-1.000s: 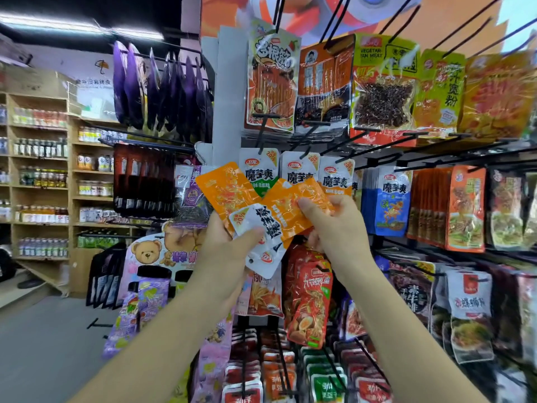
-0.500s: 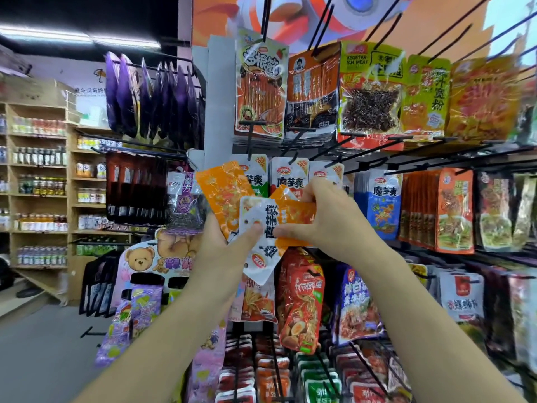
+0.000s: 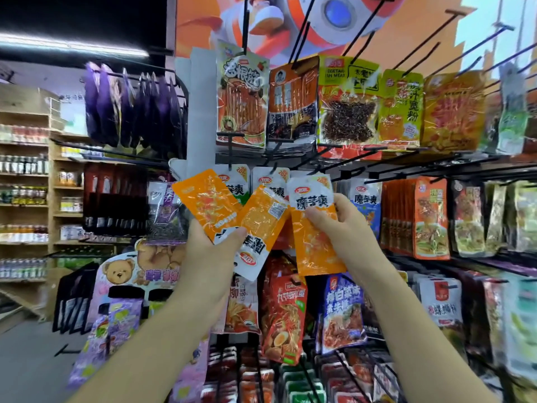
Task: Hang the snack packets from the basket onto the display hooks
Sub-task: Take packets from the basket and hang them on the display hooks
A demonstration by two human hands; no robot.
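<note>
My left hand point(image 3: 213, 251) grips two orange-and-white snack packets point(image 3: 255, 225) fanned out, both upside down, in front of the hook rack. My right hand point(image 3: 345, 228) holds a third orange-and-white packet point(image 3: 315, 228) upright by its right edge, just to the right of the fan. Behind it hang matching white-topped packets point(image 3: 268, 177) on a row of black display hooks point(image 3: 343, 170). No basket is visible.
Rows of hung snack bags fill the rack above point(image 3: 293, 103), right point(image 3: 430, 219) and below point(image 3: 286, 318). Long bare black hooks point(image 3: 476, 39) jut out at the upper right. Purple bags point(image 3: 130, 106) hang at the left. Wooden shelves with bottles point(image 3: 26, 196) stand far left.
My right hand has pulled one orange packet out of the bunch in my left hand and turned it upright, moving it to the right. The left hand keeps the other two.
</note>
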